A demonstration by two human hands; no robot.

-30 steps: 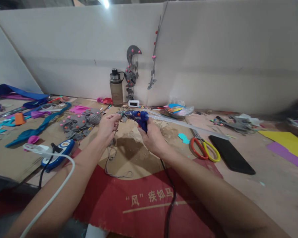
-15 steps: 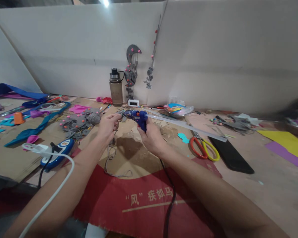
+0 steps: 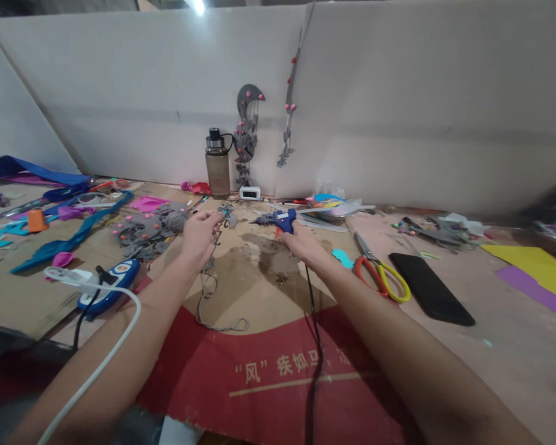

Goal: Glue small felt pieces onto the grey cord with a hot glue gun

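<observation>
My left hand (image 3: 201, 233) is closed, its fingertips pinching grey yarn (image 3: 207, 284) beside a small grey felt piece (image 3: 230, 219). The yarn's loose end trails down over the cardboard. To the right, my right hand (image 3: 302, 242) grips a blue hot glue gun (image 3: 278, 219), its nozzle pointing left and apart from the felt piece. A glue stick sticks out of its back, and a black cord (image 3: 315, 346) runs down from it. Small grey shapes with pink dots (image 3: 143, 227) lie left of my left hand.
Scissors with red and yellow handles (image 3: 380, 278) and a black phone (image 3: 430, 287) lie at right. A bottle (image 3: 218, 170) and a small white clock (image 3: 249, 193) stand by the wall. Grey felt garlands (image 3: 248, 123) hang behind. A blue power strip (image 3: 109, 287) sits at left.
My right hand has moved the glue gun to the right, away from the grey piece in my left hand. My left hand has hardly moved. The right hanging garland has swung slightly.
</observation>
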